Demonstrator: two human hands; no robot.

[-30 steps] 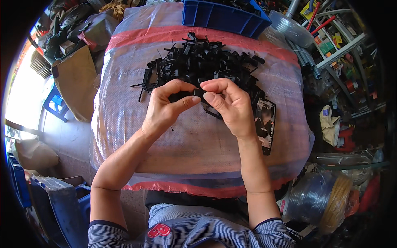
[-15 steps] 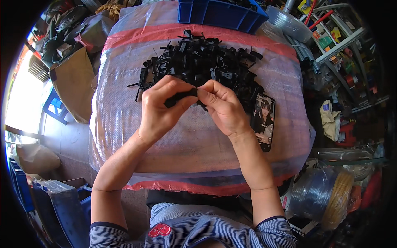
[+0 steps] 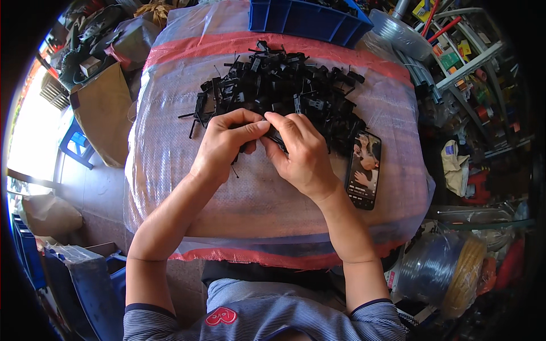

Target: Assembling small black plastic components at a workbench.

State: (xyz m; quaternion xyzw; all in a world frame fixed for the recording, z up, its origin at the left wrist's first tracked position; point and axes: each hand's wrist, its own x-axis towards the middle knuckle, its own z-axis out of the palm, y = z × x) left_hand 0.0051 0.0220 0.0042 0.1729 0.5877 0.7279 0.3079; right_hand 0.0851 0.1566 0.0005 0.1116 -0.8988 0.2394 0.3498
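Note:
My left hand [image 3: 226, 142] is closed round a small black plastic part [image 3: 276, 136], with its thumb pressed along the top. Thumb and fingers of my right hand [image 3: 301, 150] pinch the same part from the other side, so the fingertips of both hands nearly meet. Most of the part is hidden by my fingers, and its exact kind does not show. A thin dark end sticks out below my left palm. Just beyond my hands lies a heap of similar black plastic parts [image 3: 256, 85], several with thin rods or pins poking out.
The table is covered with a pale woven sheet [image 3: 170, 193] with red bands. A phone [image 3: 364, 170] with a lit screen lies right of my right hand. At the far edge stands a blue crate [image 3: 307, 23]. Wrapped spools [image 3: 443, 273] stand at the lower right.
Both hands have turned: my left thumb now lies over the top, and my right hand has rolled over with its back upward. A thin dark end now shows under my left hand. The phone's picture has changed.

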